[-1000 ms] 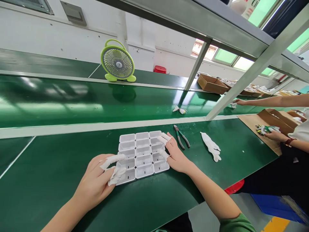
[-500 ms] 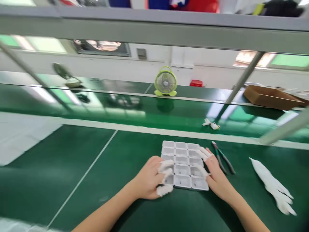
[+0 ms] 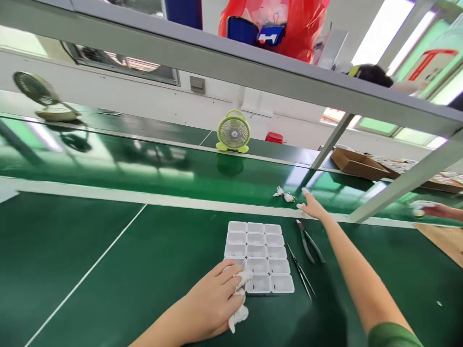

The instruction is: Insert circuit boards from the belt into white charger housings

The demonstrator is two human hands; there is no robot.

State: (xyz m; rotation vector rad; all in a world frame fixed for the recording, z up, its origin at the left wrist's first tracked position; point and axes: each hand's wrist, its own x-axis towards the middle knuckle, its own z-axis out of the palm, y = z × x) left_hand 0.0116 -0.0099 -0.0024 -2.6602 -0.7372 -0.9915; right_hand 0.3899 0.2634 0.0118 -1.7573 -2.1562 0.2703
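Open tabletop [image 3: 90, 289] fills the lower left of the frame, with room for a hand to slide toward the tray [image 3: 256, 245]. Right of centre, tweezers [image 3: 298, 266] and pliers [image 3: 302, 231] lie between tray and right forearm [image 3: 356, 262]; a slanting post [image 3: 408, 176] obstructs the right, an overhead shelf [image 3: 217, 55] the top

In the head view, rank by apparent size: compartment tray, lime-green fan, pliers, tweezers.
1. Compartment tray
2. Lime-green fan
3. Pliers and tweezers: too close to rank; tweezers look longer, pliers broader.
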